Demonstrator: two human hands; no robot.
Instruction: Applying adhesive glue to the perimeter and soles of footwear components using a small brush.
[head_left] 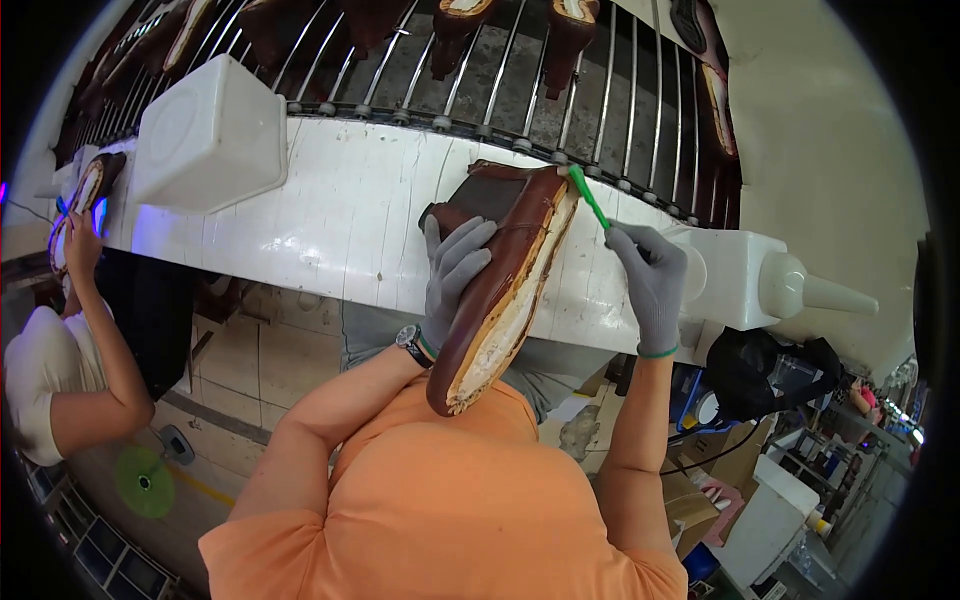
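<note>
Head view: a dark brown leather boot (487, 308) lies slantwise before me, its pale underside with a ragged yellowish edge turned up and to the right, its toe toward my chest and its heel end over the white bench (350, 225); my gloved left hand (456, 285) grips it from the left side, fingers spread over the leather; my gloved right hand (650, 285) is closed on a slim green stick-like tool (588, 197), whose far end is at the heel, though I cannot tell whether it touches; a watch (409, 343) circles my left wrist. To the right is a white container with a spout (735, 275); to the left, a square white container (208, 135); beyond the bench runs a rack of metal rods (490, 95), carrying more brown boots (572, 40); far left, a co-worker's hand (83, 245) holds another shoe (93, 185).
</note>
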